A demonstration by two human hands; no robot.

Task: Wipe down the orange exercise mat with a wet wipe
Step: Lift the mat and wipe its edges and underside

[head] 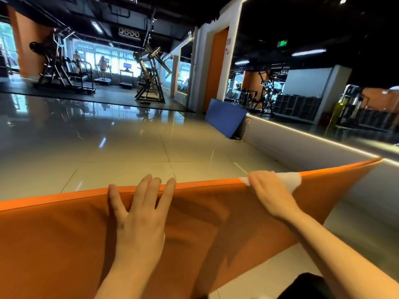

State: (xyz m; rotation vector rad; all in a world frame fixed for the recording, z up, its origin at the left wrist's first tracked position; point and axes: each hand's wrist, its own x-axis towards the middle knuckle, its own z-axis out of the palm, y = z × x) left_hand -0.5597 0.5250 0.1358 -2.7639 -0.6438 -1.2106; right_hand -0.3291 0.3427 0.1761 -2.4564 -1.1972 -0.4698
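Commercial gym, treadmills (pixel 103 76) and weight machines (pixel 149 76) well beyond the hands, mirror wall (pixel 313 83) to the right, glossy tiled floor (pixel 108 147)

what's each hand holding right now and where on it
The right hand grips the white wet wipe against the top edge of the orange mat. The left hand lies flat on the mat, fingertips over that edge, gripping nothing.

Single head view, wide-angle, facing forward-down, close above orange mat (pixel 64 244).
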